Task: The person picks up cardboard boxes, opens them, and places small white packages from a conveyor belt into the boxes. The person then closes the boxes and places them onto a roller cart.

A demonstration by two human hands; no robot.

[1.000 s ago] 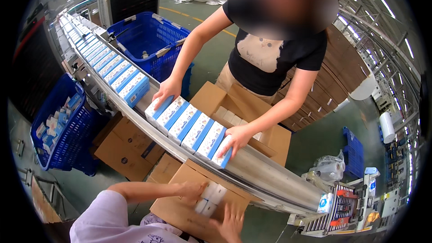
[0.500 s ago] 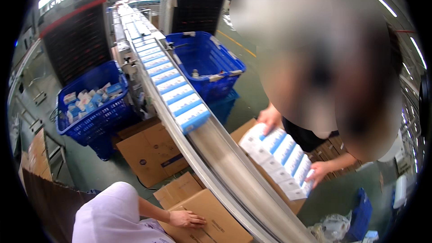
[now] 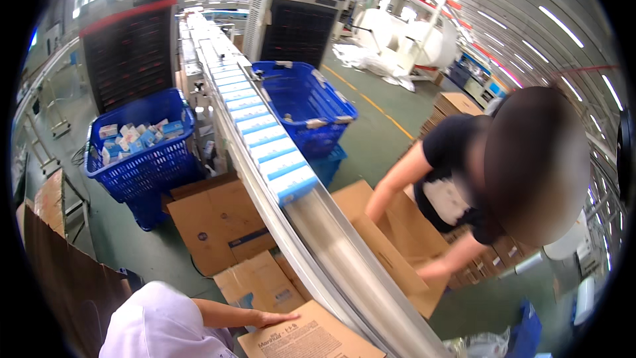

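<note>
Own hands out of the picture, so cannot tell if the fingers are open or closed. Nearest, at the very bottom: a brown box (image 3: 318, 341), lying flat just left of the long shiny surface (image 3: 358, 272). On top of its left edge, a co-worker's hand (image 3: 278, 319), flat, fingers stretched out, gripping nothing. Farther along the surface, a row of white and blue packs (image 3: 265, 139), side by side. Left of the row, a blue basket (image 3: 142, 172) with little packs inside. On the right, a person in black (image 3: 457, 159), bending over an open carton (image 3: 391, 238).
</note>
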